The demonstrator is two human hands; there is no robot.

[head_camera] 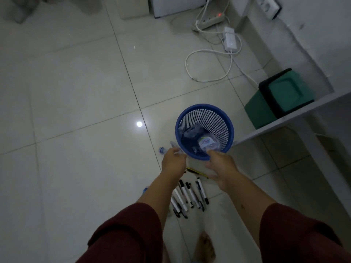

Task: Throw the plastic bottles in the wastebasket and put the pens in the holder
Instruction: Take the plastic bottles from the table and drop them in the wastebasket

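Two hands reach out over the near rim of a blue wastebasket (204, 132) on the tiled floor (76, 92). The left hand (173, 161) is closed around a clear plastic bottle (171, 148), whose blue-capped end sticks out to the left of the fist, just outside the basket's rim. The right hand (221, 166) hangs loosely open, fingers spread and pointing down, with nothing in its grasp; its fingertips are at the basket's front edge, just beside a labelled bottle (208, 143) that lies inside the basket. Another crumpled clear bottle (193, 130) lies deeper in, against the dark bottom.

Below the hands, a row of pens (190, 196) lies on the floor, mostly white barrels with black caps, side by side and slanting. A yellow pencil (197, 172) lies crosswise between the pens and the basket. A small blue cap (145, 189) peeks out beside the left forearm.

Right of the basket, a green bin (281, 97) with a black rim lies tipped on its side under a white shelf (296, 116). Further off, a white power strip (210, 20) and a coiled cable (209, 65) lie on the floor.
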